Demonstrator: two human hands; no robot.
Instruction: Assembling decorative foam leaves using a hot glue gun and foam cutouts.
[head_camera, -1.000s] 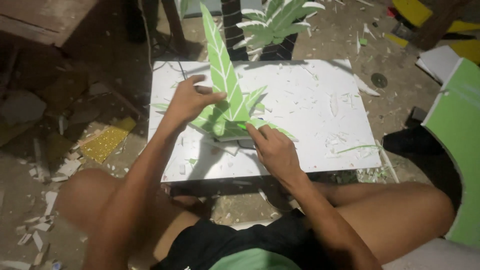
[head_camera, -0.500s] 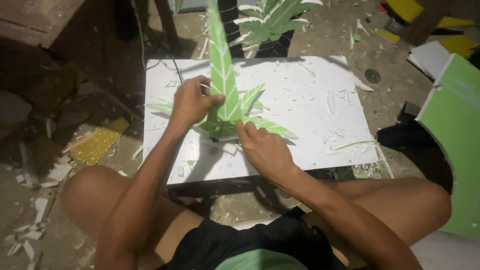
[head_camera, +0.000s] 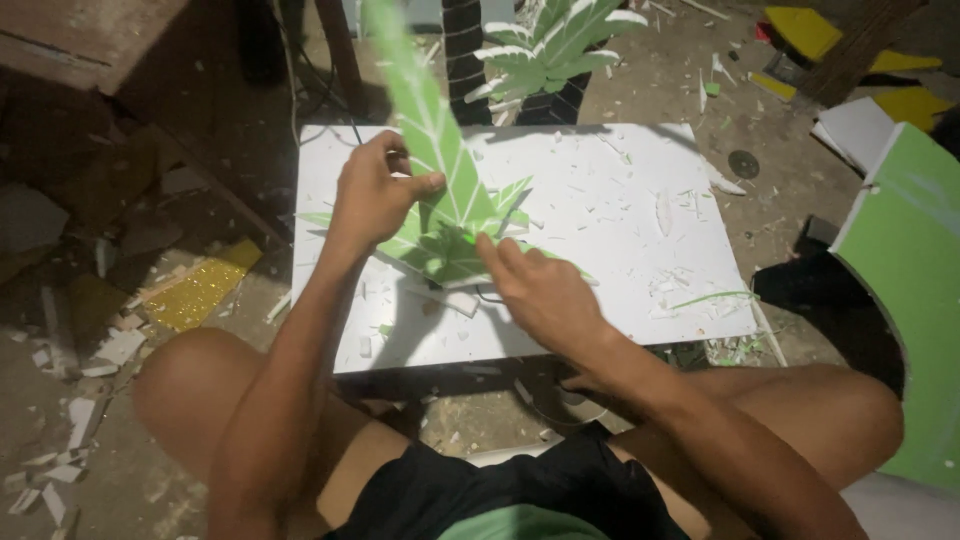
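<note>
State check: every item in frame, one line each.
left hand: gripping the upright green leaf blade
right hand: pressing flat on the green leaf cluster
white board: lying flat, littered with scraps
finished leaf piece: standing upright behind the board
green panel: at right edge, partly cut off

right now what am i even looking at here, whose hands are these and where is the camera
The camera sits on a person's head and looks down, so you see their own two bare arms and their knees. There is no machine here. They sit on the floor at a low white board strewn with small white scraps. The left hand grips a long green leaf with white veins, which points up and away from the board. The right hand lies with its fingers on the bunch of shorter green leaves at its base. Behind the board stands a model palm tree with similar leaves. At the right edge leans a big green sheet, and more scraps litter the floor.
</note>
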